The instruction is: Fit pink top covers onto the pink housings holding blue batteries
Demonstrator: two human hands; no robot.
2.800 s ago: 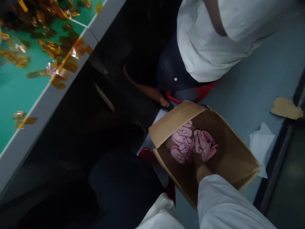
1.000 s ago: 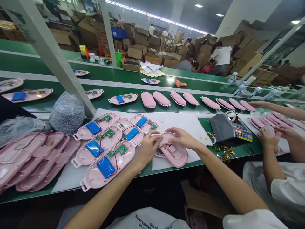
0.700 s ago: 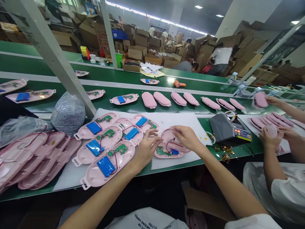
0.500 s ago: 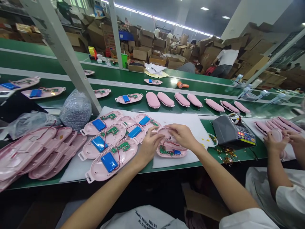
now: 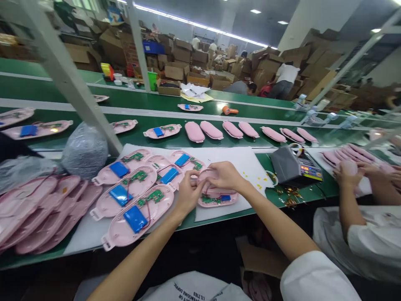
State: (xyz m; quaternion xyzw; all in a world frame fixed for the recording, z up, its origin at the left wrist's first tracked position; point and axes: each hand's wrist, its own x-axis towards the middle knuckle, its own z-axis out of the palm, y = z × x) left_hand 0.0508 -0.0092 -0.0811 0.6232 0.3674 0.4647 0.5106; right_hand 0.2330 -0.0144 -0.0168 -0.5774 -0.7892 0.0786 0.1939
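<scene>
The right hand [image 5: 226,176] and left hand [image 5: 189,193], fingers bent closed, grip a smooth pink plastic shell [image 5: 206,174] over a white sheet [image 5: 233,157] on a green counter [image 5: 265,160]. Left of the sheet, stacked covers [image 5: 44,213] and a bulging bag [image 5: 85,151] crowd in; right, a boxy grey machine [image 5: 288,167]. Before it, an upside-down shirt [image 5: 194,281] reads "ULTIES."

green bench [image 5: 330,190] with white sheet [image 5: 241,156], stacked pink shells [image 5: 40,217], plastic bag [image 5: 86,150], grey machine [image 5: 288,167] and amber scraps [image 5: 290,197] on top
</scene>
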